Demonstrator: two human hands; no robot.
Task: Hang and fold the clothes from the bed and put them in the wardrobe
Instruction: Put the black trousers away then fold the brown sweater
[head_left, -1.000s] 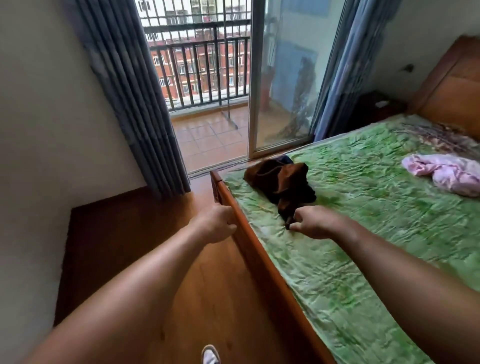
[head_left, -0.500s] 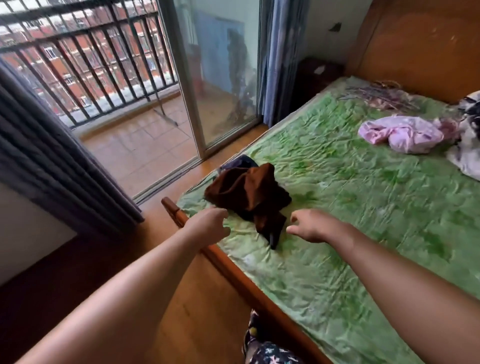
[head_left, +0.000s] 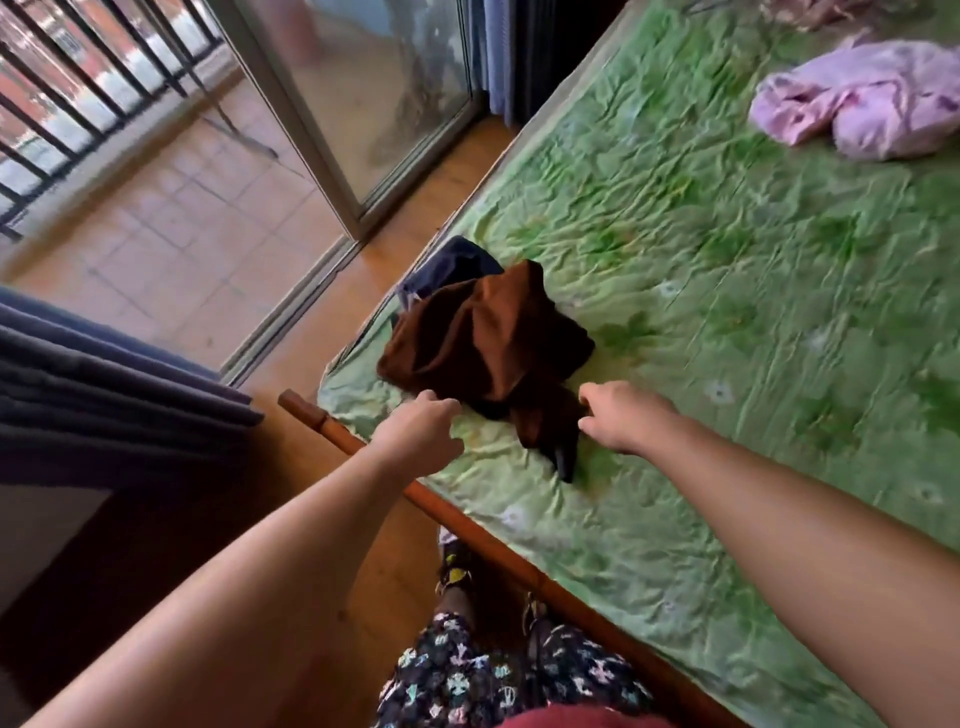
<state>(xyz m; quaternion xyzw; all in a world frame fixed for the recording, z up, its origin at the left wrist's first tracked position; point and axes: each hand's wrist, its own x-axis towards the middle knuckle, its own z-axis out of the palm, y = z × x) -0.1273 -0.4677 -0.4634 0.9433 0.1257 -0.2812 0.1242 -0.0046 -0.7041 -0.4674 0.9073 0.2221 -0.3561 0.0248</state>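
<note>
Head view: brown garment (head_left: 483, 338) lay over navy cloth (head_left: 454, 262) at the bed (head_left: 727, 260) corner. Left hand (head_left: 421, 434) was loosely curled, empty; right hand (head_left: 621, 415) grip unclear. Lifting might drag the navy cloth off.

I'm seeing a rust-brown garment (head_left: 483, 332) in a heap, darker, nearly black in its folds, with a navy garment (head_left: 457, 262) peeking out behind it. The sheet (head_left: 727, 234) is crinkled green, mottled with darker leafy patches and small pale flowers. There's a lilac-pink garment (head_left: 862, 98) further up. The bed frame (head_left: 467, 519) is reddish-brown wood and the curtain (head_left: 104, 364) slate blue. The trousers (head_left: 467, 670) are dark with a multicoloured floral print.
</note>
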